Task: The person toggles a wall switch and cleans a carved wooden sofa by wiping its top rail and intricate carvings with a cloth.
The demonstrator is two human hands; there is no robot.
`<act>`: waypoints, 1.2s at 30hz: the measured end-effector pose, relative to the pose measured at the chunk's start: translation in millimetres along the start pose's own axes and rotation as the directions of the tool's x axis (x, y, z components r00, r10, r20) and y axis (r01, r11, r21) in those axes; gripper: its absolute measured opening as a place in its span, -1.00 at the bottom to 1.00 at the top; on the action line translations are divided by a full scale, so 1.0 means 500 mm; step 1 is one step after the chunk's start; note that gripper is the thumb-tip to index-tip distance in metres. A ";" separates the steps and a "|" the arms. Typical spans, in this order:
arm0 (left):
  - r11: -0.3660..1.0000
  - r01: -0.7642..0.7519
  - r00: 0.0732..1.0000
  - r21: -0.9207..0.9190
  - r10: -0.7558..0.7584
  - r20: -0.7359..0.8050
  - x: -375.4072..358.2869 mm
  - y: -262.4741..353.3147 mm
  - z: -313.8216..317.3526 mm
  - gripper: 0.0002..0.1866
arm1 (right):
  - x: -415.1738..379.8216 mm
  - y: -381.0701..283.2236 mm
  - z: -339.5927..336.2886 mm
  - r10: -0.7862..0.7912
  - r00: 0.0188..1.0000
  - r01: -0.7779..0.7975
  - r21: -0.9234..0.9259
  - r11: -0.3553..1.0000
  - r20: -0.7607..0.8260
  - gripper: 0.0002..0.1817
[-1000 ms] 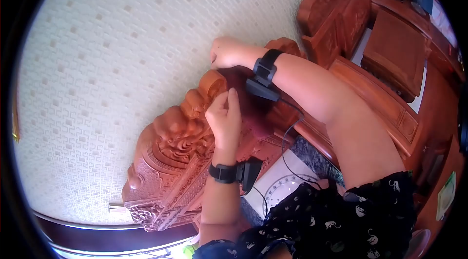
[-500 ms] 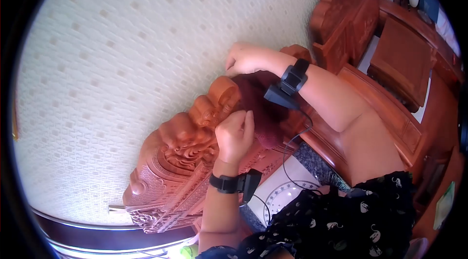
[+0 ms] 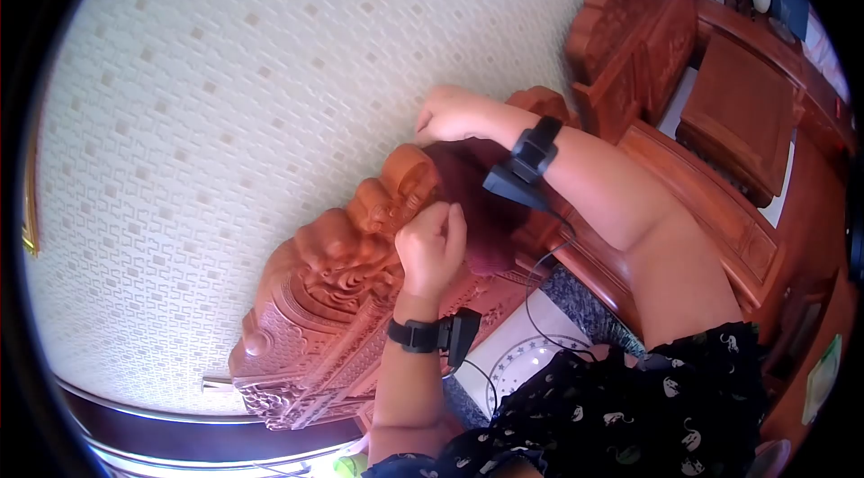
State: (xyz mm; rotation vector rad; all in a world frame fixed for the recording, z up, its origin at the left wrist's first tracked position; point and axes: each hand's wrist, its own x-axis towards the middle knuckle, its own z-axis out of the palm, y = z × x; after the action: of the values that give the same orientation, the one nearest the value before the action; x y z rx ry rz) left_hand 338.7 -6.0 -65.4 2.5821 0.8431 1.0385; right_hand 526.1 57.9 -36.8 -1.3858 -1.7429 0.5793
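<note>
A dark maroon cloth [image 3: 468, 181] hangs over the carved wooden backrest [image 3: 337, 253], between my two hands. My left hand [image 3: 430, 248] is closed in a fist against the front of the carving, at the cloth's left edge; its fingertips are turned away from view. Higher up, my right hand [image 3: 454, 115] curls over the cloth's upper end, close to the wall, with the fingers bent down. The forearm and a black wrist device [image 3: 531, 154] cover part of the cloth. Both hands appear to grip the cloth.
A patterned light wall [image 3: 225, 118] rises behind the backrest. More carved red-brown furniture [image 3: 634, 37] stands to the right, with a small wooden table [image 3: 738, 118] on it. Thin black cables [image 3: 531, 298] run from the wrist devices. A white tile with a star ring [image 3: 513, 347] lies below.
Both hands keep nearly the same place on the cloth. The cloth's lower end looks slightly more bunched, and the view has shifted a little.
</note>
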 end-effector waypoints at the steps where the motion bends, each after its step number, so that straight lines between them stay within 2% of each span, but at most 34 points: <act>1: 0.997 0.065 0.997 0.040 -0.063 -0.033 0.000 0.003 0.006 -0.76 | 0.004 -0.009 0.003 0.029 0.999 -0.031 -0.116 0.993 -0.018 -0.71; 2: 0.989 0.149 0.987 0.013 -0.148 -0.067 0.003 -0.002 0.014 -0.75 | 0.017 -0.005 0.017 0.033 0.999 -0.035 -0.114 0.993 -0.021 -0.71; 4: 0.986 0.159 0.983 -0.041 -0.162 -0.082 0.014 0.011 0.018 -0.74 | 0.037 0.002 0.036 0.097 0.987 -0.133 -0.305 0.943 -0.130 -0.69; 5: 0.980 0.174 0.978 -0.097 -0.183 -0.098 0.015 0.018 0.021 -0.73 | 0.033 0.009 0.031 0.099 0.987 -0.135 -0.311 0.941 -0.126 -0.69; 7: 0.981 0.174 0.979 -0.089 -0.182 -0.094 0.009 0.014 0.028 -0.71 | 0.025 0.022 0.017 -0.033 0.995 0.004 -0.287 0.958 -0.098 -0.67; 8: 0.971 0.192 0.977 -0.141 -0.202 -0.066 0.006 0.016 0.031 -0.71 | 0.013 0.037 0.000 -0.017 0.990 -0.008 -0.170 0.985 -0.142 -0.68; 9: 0.958 0.212 0.974 -0.193 -0.224 -0.040 0.003 0.018 0.035 -0.71 | -0.007 0.057 -0.020 -0.092 0.981 0.097 0.020 0.995 -0.169 -0.66; 11: 0.934 0.239 0.967 -0.268 -0.255 -0.027 -0.001 0.023 0.051 -0.70 | -0.041 0.077 -0.034 0.069 0.974 0.002 0.309 0.951 -0.217 -0.65; 12: 0.905 0.260 0.961 -0.336 -0.277 -0.003 -0.003 0.025 0.057 -0.70 | -0.049 0.080 -0.036 0.070 0.975 -0.002 0.305 0.952 -0.209 -0.65; 14: 0.892 0.301 0.951 -0.338 -0.308 0.033 -0.009 0.019 0.066 -0.71 | -0.068 0.063 -0.045 0.159 0.974 -0.087 0.374 0.923 -0.164 -0.66; 16: 0.879 0.336 0.940 -0.337 -0.333 0.067 -0.012 0.016 0.070 -0.71 | -0.072 0.031 -0.046 0.158 0.975 -0.103 0.311 0.945 -0.157 -0.66; 18: 0.883 0.290 0.954 -0.368 -0.295 0.044 -0.012 0.020 0.067 -0.70 | -0.064 -0.002 -0.049 0.126 0.983 -0.098 0.192 0.977 -0.136 -0.66; 19: 0.883 0.290 0.954 -0.370 -0.296 0.043 -0.011 0.028 0.066 -0.70 | -0.058 -0.012 -0.047 0.125 0.983 -0.098 0.190 0.977 -0.136 -0.66; 21: 0.713 0.434 0.886 -0.550 -0.447 0.120 -0.005 0.043 0.070 -0.70 | -0.042 -0.030 -0.043 0.054 0.993 -0.057 -0.027 0.998 -0.106 -0.66; 22: 0.710 0.434 0.886 -0.555 -0.448 0.120 -0.007 0.043 0.076 -0.70 | -0.035 -0.035 -0.039 0.010 0.994 -0.024 -0.126 0.992 -0.111 -0.67; 25: 0.730 0.382 0.901 -0.567 -0.430 0.053 -0.010 0.034 0.081 -0.69 | -0.023 -0.047 -0.042 0.058 0.997 -0.060 -0.042 0.997 -0.054 -0.67; 27: 0.787 0.205 0.949 -0.582 -0.305 -0.080 -0.014 0.034 0.072 -0.69 | -0.020 -0.057 -0.049 0.067 0.996 -0.071 -0.072 0.995 -0.051 -0.68; 28: 0.775 0.274 0.938 -0.570 -0.346 -0.021 -0.015 0.024 0.073 -0.67 | -0.022 -0.057 -0.048 0.079 0.996 -0.083 -0.096 0.992 -0.049 -0.68; 29: 0.769 0.281 0.936 -0.574 -0.352 -0.014 -0.024 0.009 0.085 -0.67 | -0.022 -0.054 -0.042 0.088 0.995 -0.092 -0.097 0.991 -0.044 -0.68; 31: 0.484 0.438 0.860 -0.757 -0.471 0.197 -0.033 -0.023 0.112 -0.74 | -0.013 -0.052 -0.035 0.086 0.996 -0.090 -0.237 0.967 -0.029 -0.72; 32: 0.478 0.437 0.859 -0.762 -0.472 0.197 -0.034 -0.030 0.118 -0.74 | -0.007 -0.048 -0.030 0.088 0.996 -0.092 -0.243 0.966 -0.025 -0.72; 34: 0.274 0.418 0.851 -0.866 -0.450 0.269 -0.035 -0.035 0.125 -0.76 | 0.009 -0.036 -0.015 0.112 0.994 -0.104 -0.228 0.968 0.020 -0.74; 35: 0.271 0.420 0.849 -0.866 -0.455 0.269 -0.033 -0.031 0.125 -0.76 | 0.016 -0.031 -0.009 0.113 0.993 -0.104 -0.228 0.968 0.026 -0.74; 36: 0.101 0.409 0.847 -0.907 -0.413 0.336 -0.025 -0.023 0.124 -0.76 | 0.025 -0.027 -0.007 0.119 0.992 -0.107 -0.204 0.973 0.046 -0.75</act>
State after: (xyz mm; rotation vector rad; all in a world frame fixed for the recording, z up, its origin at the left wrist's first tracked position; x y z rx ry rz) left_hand 369.4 -4.1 -122.1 1.1107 0.5333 0.9011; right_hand 520.5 65.4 -20.8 -1.6315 -1.8172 0.5198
